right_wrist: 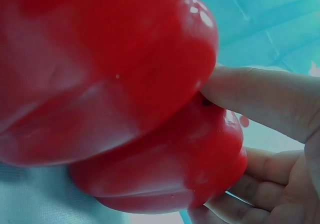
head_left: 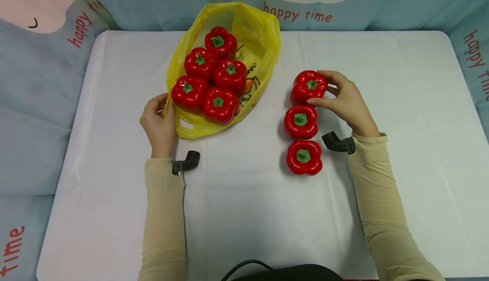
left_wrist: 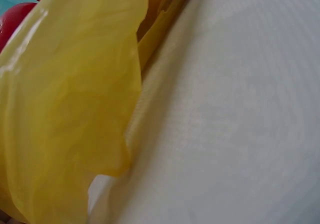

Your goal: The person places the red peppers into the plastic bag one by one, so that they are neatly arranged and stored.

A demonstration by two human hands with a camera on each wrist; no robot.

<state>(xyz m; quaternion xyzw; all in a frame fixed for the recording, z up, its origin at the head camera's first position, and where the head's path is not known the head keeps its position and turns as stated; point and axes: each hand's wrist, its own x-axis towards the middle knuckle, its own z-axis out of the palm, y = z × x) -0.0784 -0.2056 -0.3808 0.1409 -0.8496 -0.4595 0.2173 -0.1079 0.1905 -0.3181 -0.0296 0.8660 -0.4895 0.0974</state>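
Yellow bag point(head_left: 263, 35): it gapes open at eleven o'clock on the white table point(head_left: 244, 204), with five red peppers point(head_left: 230, 77) bunched inside from twelve round through nine to six o'clock. Only the head view gives us the black and orange print point(head_left: 249, 85) within; the left wrist view adds the translucent outer side and a notched edge.
Tan sleeves point(head_left: 164, 217): we see them reach in from seven and five o'clock.
Row of three peppers point(head_left: 300, 122): it runs towards us at two o'clock, outside the bag; the lower two look touching.
Right hand point(head_left: 349, 105): at two o'clock, clamped on the farthest pepper point(head_left: 303, 81) of the row, thumb on the near side. Its wrist view shows us several fingers around the far side, largely hidden from above.
Left hand point(head_left: 159, 124): at ten o'clock, well apart from the other, pinching the bag's edge; its wrist view leaves us just a dim sliver of it at seven o'clock.
Black wrist cameras point(head_left: 187, 162): one sits at each cuff, visible to us only from the head.
Green stems point(head_left: 303, 156): the head view shows them facing up; the right wrist view gives us glossy lobed flanks instead.
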